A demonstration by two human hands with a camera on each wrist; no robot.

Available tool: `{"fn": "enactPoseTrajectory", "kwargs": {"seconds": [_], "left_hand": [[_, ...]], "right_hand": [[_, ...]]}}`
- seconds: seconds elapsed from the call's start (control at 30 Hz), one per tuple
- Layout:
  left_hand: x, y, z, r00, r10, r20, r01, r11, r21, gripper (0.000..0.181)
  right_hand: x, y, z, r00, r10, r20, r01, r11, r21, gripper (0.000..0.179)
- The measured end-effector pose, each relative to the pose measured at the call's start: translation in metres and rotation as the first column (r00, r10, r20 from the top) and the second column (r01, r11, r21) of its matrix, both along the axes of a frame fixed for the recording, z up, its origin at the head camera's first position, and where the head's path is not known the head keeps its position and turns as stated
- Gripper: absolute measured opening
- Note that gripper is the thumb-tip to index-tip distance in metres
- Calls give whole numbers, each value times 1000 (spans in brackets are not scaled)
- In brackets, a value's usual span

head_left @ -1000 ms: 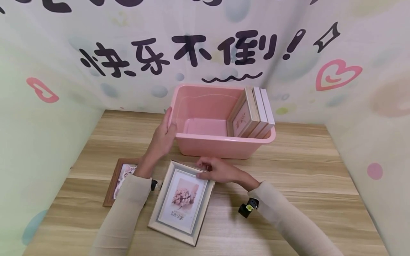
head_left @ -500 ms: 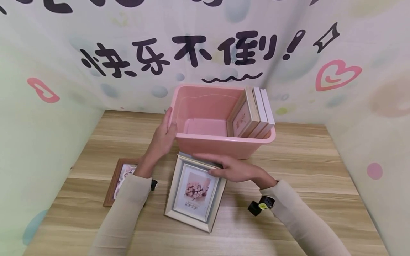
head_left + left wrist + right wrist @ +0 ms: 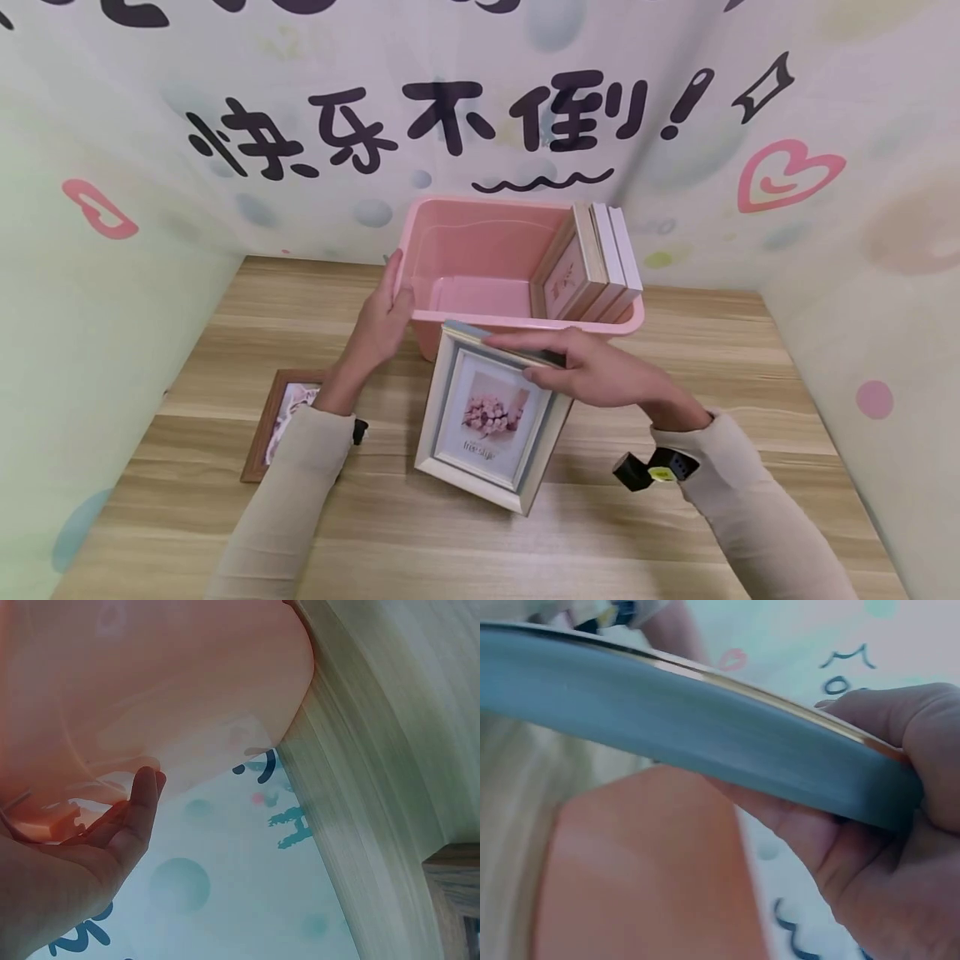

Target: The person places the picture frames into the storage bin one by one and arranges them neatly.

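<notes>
A cream and grey picture frame with a flower print hangs tilted above the table, in front of the pink plastic bin. My right hand grips its upper right edge, thumb on the front and fingers behind. The right wrist view shows the frame's grey side lying between the thumb and fingers of that hand. At the bin's left end, my left hand holds the rim. Seen from the left wrist, those fingers bend against the bin's wall.
Several picture frames stand upright at the right end inside the bin. A brown wooden frame lies on the wood-grain table left of my left forearm, which partly covers it. A printed cloth backdrop rises behind the bin.
My right hand has lifted the cream frame off the table and carried it right and towards the bin, tilting its top up. The left hand stays on the rim.
</notes>
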State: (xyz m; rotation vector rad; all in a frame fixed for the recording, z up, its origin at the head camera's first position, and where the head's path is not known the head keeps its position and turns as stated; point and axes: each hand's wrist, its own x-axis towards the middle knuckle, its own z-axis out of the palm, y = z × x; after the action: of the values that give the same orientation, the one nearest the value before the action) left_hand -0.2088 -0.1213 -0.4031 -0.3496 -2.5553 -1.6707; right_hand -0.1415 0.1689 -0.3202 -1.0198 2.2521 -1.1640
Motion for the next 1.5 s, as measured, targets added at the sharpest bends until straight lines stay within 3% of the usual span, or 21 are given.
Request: {"fn": "enactPoseTrajectory", "kwargs": {"seconds": [0.1, 0.2, 0.33, 0.47, 0.6, 0.73, 0.83, 1.03, 1.23, 1.33, 1.5], "left_hand": [[-1, 0, 0, 1000, 2, -4, -2, 1000, -11, 62], [-1, 0, 0, 1000, 3, 0, -3, 1000, -15, 61], [-1, 0, 0, 1000, 2, 5, -2, 1000, -12, 62], [-1, -1, -1, 1000, 4, 5, -4, 1000, -8, 63], [-1, -1, -1, 1000, 8, 13, -8, 1000, -13, 63], [0, -1, 0, 1000, 8, 18, -8, 1000, -19, 62], [0, -1, 0, 1000, 5, 17, -5, 1000, -22, 62], [0, 0, 1, 1000, 4, 22, -4, 1000, -23, 62], [-1, 1, 2, 1000, 3, 28, -2, 999, -32, 62], [-1, 0, 2, 1000, 2, 29, -1, 999, -35, 62], [-1, 0, 1, 1000, -6, 27, 6, 1000, -21, 61]], "right_hand": [[0, 8, 17, 999, -45, 7, 45, 999, 1, 49], [-2, 16, 35, 996, -66, -55, 65, 998, -12, 49], [-5, 22, 61, 991, -95, -98, 88, 993, -79, 49], [-8, 25, 84, 983, -158, -89, 143, 977, -157, 51], [-10, 27, 102, 964, -255, -79, 236, 953, -190, 51], [-14, 27, 113, 931, -359, -71, 336, 915, -224, 50], [-19, 26, 118, 906, -422, -43, 394, 874, -284, 49], [-31, 20, 123, 866, -489, 110, 488, 772, -407, 52], [-46, 16, 119, 792, -587, 167, 596, 684, -420, 55], [-54, 14, 113, 761, -624, 176, 634, 662, -400, 55], [-68, 10, 98, 722, -684, 111, 675, 659, -332, 57]]}}
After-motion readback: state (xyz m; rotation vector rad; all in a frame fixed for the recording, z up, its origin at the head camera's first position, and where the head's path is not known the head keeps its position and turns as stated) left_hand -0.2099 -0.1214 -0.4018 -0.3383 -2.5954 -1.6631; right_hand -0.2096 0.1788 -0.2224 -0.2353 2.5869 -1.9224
